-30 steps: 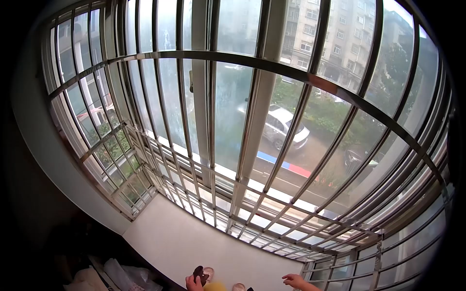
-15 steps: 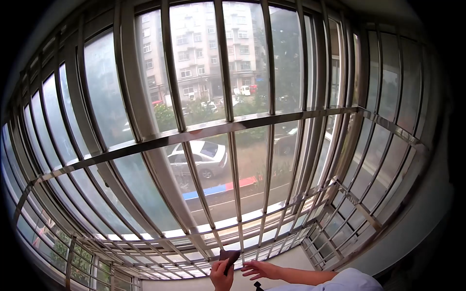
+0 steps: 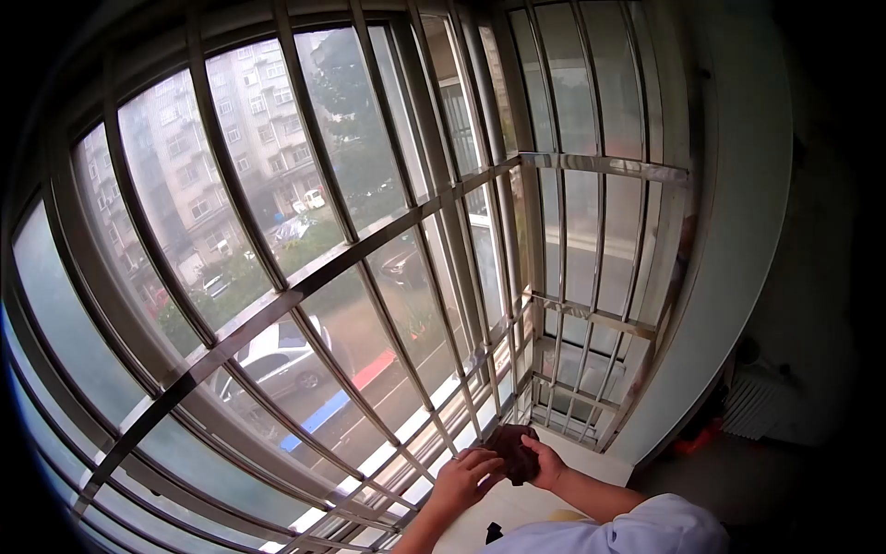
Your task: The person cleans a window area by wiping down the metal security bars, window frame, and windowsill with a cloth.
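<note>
At five o'clock, our right hand grasps a dark item. Our left hand touches its nine-o'clock side; we can't tell whether those fingers grip.

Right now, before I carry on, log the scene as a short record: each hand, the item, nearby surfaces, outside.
Right hand: grips a dark brown, crumpled, cloth-like item
Left hand: fingers at the item's left side; grip unclear
Item position: beside shiny metal window bars; contact unclear
Surface below: smooth off-white sill
Outside: silver car near a red-and-blue painted strip
</note>
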{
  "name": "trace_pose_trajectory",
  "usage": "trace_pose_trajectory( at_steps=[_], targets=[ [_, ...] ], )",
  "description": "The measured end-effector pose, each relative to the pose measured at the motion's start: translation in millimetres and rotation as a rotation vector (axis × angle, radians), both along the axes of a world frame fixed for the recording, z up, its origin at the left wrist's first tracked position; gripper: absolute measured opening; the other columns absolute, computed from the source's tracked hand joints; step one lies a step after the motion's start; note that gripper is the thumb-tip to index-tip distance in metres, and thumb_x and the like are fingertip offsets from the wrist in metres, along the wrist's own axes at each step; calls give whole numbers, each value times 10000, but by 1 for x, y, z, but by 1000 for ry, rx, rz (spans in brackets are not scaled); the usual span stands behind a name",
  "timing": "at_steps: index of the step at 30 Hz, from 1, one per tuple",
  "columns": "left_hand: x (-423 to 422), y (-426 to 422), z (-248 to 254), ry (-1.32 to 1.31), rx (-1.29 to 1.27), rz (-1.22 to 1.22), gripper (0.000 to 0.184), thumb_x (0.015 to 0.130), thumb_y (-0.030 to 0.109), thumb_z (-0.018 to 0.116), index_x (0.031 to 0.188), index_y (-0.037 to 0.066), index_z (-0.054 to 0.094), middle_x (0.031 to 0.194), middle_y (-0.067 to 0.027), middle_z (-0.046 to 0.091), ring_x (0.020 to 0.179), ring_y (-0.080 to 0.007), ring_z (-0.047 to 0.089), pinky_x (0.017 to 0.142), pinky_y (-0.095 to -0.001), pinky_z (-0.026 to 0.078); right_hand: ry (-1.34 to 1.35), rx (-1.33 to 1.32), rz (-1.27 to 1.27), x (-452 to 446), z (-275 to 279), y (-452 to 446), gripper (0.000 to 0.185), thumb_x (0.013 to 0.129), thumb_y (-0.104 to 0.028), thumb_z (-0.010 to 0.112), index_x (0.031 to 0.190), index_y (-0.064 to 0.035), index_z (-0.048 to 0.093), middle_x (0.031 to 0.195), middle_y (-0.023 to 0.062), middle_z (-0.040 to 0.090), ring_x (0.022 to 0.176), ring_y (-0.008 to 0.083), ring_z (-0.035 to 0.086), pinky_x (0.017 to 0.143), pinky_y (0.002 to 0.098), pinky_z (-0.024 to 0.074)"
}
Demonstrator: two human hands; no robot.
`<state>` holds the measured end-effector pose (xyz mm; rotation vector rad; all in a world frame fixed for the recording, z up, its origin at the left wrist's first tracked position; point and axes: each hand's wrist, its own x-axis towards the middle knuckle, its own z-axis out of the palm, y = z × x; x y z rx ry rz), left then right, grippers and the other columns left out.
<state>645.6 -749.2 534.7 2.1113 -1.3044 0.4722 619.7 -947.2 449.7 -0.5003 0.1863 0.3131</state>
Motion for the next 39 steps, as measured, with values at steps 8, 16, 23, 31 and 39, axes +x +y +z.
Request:
trace_pose_trajectory(
  at_steps=[8, 16, 23, 31, 39],
  targets=[
    [117, -6, 97, -335, -407, 688, 679, 712, 151, 711, 1308, 47, 403, 1284, -200, 429, 1191, -366, 398, 1003, -460, 289, -281, -254, -701, 1, 82, -143, 550, 869, -367, 602, 1312, -82, 441, 1290, 64, 521, 1185, 223, 490, 986, 357, 400],
    [221, -33, 118, -356, -711, 971, 585, 869, 292, 630, 1292, -8, 360, 1111, -200, 554, 986, -328, 527, 862, -423, 401, -628, -1000, -1340, 54, 195, -284, 432, 943, -262, 519, 1271, 11, 455, 1221, 57, 507, 1107, 136, 460, 962, 256, 325],
    [232, -32, 108, -199, -955, 954, 302, 952, 220, 525, 1149, -9, 519, 1010, -148, 614, 867, -213, 582, 762, -321, 464, -683, -2422, -1744, 114, 296, -370, 580, 880, -273, 570, 1259, 127, 386, 1265, 294, 387, 1123, 438, 399, 993, 447, 310],
    [235, -28, 102, -298, -881, 1084, 359, 961, 273, 509, 1165, -22, 513, 1030, -150, 588, 895, -220, 575, 770, -311, 459, -274, -3090, -1218, 150, 352, -380, 586, 775, -401, 673, 1092, 65, 512, 1025, 172, 539, 1002, 305, 509, 942, 420, 378],
    [239, -20, 101, -230, -892, 1079, 375, 956, 320, 514, 1159, 6, 543, 1007, -114, 571, 816, -193, 541, 698, -291, 450, 20, -2945, -340, 145, 425, -386, 666, 750, -646, 598, 598, 2, 573, 540, 114, 579, 527, 279, 600, 549, 371, 496]
  ],
)
